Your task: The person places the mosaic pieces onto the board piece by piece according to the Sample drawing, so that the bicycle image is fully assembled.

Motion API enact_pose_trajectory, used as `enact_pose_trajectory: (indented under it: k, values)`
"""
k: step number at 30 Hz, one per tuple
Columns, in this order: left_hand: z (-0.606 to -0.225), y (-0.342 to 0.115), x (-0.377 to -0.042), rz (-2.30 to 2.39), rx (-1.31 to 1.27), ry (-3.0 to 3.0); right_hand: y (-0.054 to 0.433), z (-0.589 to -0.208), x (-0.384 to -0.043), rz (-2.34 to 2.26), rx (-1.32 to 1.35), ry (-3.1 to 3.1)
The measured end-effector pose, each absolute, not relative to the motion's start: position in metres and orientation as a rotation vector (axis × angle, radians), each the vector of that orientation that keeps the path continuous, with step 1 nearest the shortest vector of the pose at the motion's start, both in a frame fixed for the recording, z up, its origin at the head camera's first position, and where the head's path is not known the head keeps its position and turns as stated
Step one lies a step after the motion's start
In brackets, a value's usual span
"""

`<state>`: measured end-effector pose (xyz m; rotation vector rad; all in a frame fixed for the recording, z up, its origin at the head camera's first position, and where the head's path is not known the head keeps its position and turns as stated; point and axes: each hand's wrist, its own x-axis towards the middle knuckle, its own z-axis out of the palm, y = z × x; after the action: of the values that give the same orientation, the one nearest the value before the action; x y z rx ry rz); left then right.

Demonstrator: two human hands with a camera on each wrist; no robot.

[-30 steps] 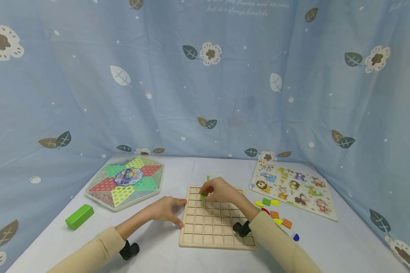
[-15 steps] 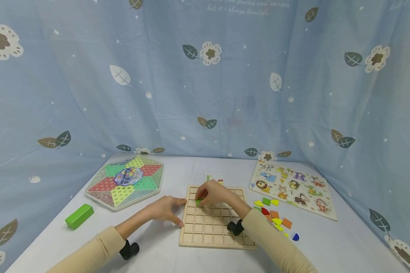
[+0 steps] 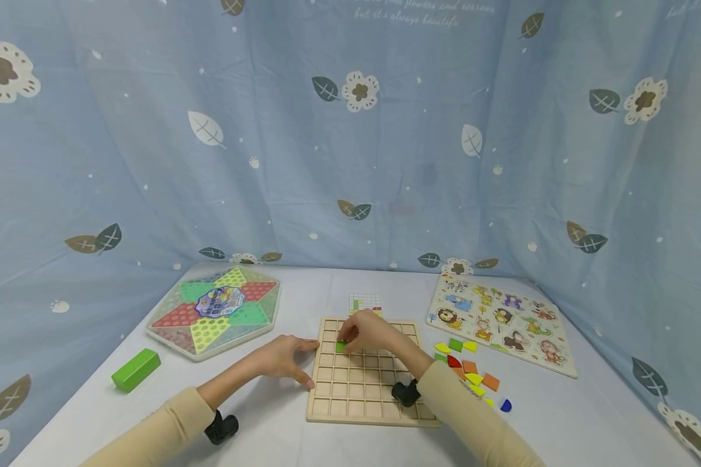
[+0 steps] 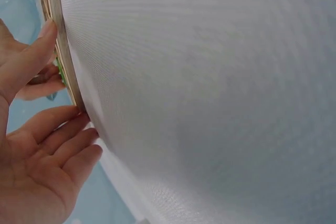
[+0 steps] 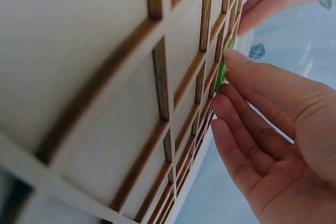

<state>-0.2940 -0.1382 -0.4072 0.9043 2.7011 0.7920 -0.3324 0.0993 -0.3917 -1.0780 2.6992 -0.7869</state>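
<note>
A wooden grid board [image 3: 347, 391] lies flat in the middle of the table in the head view. My right hand [image 3: 370, 331] pinches a small green square tile [image 3: 341, 347] low over the board's upper left cells. Seen from the right wrist, the thumb presses on the green tile [image 5: 221, 74], with the fingertips close beneath it at the grid. At the board's left edge rests my left hand [image 3: 280, 358], thumb and fingers spread. The left wrist view has these fingers [image 4: 68, 148] nearly straight, their tips touching the board's side [image 4: 68, 66].
A pattern card [image 3: 362, 300] lies behind the board. To the right are several loose coloured tiles [image 3: 470, 368] and an animal puzzle board [image 3: 502, 321]. On the left stand a hexagonal Chinese checkers box [image 3: 216, 311] and a long green block [image 3: 135, 370].
My right hand has shifted left and slightly nearer with the green tile, from the top cells to lower ones. The left hand stays at the board's edge.
</note>
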Motion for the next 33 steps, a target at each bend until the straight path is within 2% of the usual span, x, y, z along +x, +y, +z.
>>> enact_pose_trajectory:
  k: [9,14,22,33]
  values:
    - [-0.406,-0.138,-0.294,0.786,0.893,2.694,0.103,-0.388,-0.332,-0.818,-1.041,2.665]
    - [-0.405,-0.136,-0.293,0.782,0.879,2.69,0.111,-0.382,-0.329,-0.831,-1.112,2.665]
    - [-0.405,-0.135,-0.292,0.778,0.866,2.692,0.14,-0.369,-0.31,-0.929,-1.212,2.727]
    - [-0.404,-0.135,-0.292,0.777,0.872,2.681,0.183,-0.372,-0.282,-0.783,-1.263,2.947]
